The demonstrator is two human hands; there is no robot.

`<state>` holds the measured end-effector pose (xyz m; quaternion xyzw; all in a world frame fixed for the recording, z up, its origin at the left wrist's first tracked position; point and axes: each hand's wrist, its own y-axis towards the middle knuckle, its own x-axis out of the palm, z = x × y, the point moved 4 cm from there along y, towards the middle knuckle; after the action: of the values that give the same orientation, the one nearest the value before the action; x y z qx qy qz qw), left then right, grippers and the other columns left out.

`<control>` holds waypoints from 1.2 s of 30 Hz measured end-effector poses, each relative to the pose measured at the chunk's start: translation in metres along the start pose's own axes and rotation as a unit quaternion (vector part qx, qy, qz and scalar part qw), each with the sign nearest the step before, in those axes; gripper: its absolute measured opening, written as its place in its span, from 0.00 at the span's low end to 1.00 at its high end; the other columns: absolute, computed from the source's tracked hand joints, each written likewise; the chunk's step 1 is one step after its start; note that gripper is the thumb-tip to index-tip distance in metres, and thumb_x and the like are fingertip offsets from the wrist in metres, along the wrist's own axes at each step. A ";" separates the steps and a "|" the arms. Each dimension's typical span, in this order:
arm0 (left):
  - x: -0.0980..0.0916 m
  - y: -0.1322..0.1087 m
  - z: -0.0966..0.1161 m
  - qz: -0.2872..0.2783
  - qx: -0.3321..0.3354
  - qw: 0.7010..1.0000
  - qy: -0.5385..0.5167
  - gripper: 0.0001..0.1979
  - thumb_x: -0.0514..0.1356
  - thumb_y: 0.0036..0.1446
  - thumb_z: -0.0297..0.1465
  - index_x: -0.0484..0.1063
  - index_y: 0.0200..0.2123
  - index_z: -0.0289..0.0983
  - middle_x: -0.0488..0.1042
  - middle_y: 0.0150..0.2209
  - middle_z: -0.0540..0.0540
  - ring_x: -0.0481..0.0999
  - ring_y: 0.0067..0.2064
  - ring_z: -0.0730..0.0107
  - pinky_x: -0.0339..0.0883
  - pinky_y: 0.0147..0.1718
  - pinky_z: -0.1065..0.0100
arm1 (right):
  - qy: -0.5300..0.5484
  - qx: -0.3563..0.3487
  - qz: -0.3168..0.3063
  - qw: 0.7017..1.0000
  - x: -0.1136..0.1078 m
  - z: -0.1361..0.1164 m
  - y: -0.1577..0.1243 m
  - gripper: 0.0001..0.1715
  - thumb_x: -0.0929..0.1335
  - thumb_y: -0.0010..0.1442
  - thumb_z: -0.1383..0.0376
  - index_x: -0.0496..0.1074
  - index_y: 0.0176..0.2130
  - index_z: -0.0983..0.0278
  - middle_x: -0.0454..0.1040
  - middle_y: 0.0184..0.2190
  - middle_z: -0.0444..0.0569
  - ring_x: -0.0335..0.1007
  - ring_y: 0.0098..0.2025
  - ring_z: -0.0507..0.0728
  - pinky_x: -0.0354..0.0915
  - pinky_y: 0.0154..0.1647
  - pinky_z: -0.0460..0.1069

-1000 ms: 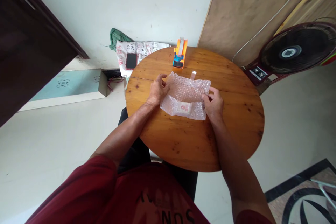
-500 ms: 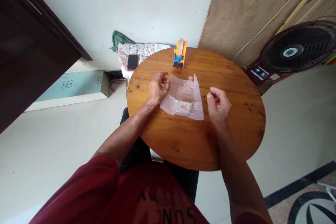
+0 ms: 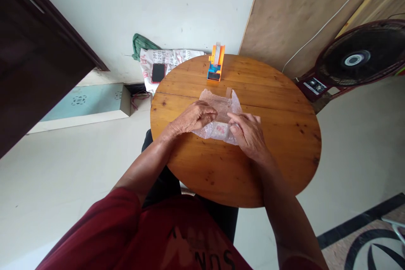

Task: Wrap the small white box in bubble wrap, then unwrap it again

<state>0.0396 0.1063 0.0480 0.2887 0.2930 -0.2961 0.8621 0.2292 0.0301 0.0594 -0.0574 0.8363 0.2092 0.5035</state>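
Observation:
A sheet of clear bubble wrap (image 3: 223,103) lies on the round wooden table (image 3: 278,135), folded over a small white packet with red print (image 3: 220,129). My left hand (image 3: 194,118) presses down on the left part of the wrap, fingers curled over it. My right hand (image 3: 248,133) lies on the wrap's right side, fingers pressed flat onto the fold next to the packet. A short strip of tape (image 3: 228,91) sticks up at the wrap's far edge.
An orange and blue tape dispenser (image 3: 216,64) stands at the table's far edge. Beyond it on the floor lie a printed sack (image 3: 171,57) with a dark phone (image 3: 158,72) on it. A floor fan (image 3: 360,59) stands at the right.
The wrap's right side has been folded in over the middle. My right hand let go, drew back, then came down on the folded wrap. My left hand slid right onto the wrap.

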 end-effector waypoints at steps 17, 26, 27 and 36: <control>0.013 -0.069 0.061 -0.168 0.020 0.985 0.017 0.20 0.51 0.70 0.36 0.70 0.24 0.38 0.70 0.23 0.49 0.68 0.28 0.71 0.61 0.34 0.66 | 0.046 0.069 -0.168 0.982 -0.007 0.015 -0.012 0.23 0.64 0.64 0.59 0.68 0.19 0.61 0.68 0.19 0.43 0.60 0.24 0.53 0.51 0.28 0.49; 0.035 -0.077 0.061 -0.131 -0.001 0.978 0.161 0.15 0.53 0.68 0.30 0.73 0.28 0.37 0.76 0.29 0.47 0.74 0.33 0.68 0.61 0.37 0.66 | 0.113 0.066 -0.240 0.962 -0.002 0.024 -0.019 0.10 0.68 0.59 0.57 0.77 0.31 0.59 0.77 0.26 0.42 0.70 0.29 0.54 0.59 0.30 0.48; 0.037 -0.076 0.060 -0.129 -0.007 0.977 0.169 0.15 0.53 0.68 0.30 0.74 0.29 0.37 0.77 0.30 0.46 0.75 0.34 0.67 0.62 0.37 0.66 | 0.099 0.076 -0.212 0.969 -0.003 0.024 -0.017 0.10 0.68 0.59 0.58 0.77 0.32 0.59 0.77 0.27 0.43 0.70 0.29 0.55 0.60 0.31 0.49; 0.042 -0.074 0.049 -0.044 -0.112 0.983 0.142 0.08 0.58 0.65 0.33 0.76 0.36 0.39 0.78 0.33 0.47 0.76 0.35 0.67 0.66 0.38 0.66 | 0.020 0.117 -0.055 0.991 0.016 0.036 -0.009 0.24 0.67 0.59 0.61 0.72 0.55 0.60 0.79 0.44 0.52 0.75 0.43 0.62 0.66 0.41 0.53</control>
<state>0.0337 0.0106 0.0280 0.2160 0.4560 -0.2552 0.8248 0.2537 0.0390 0.0278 -0.0485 0.8604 0.0809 0.5008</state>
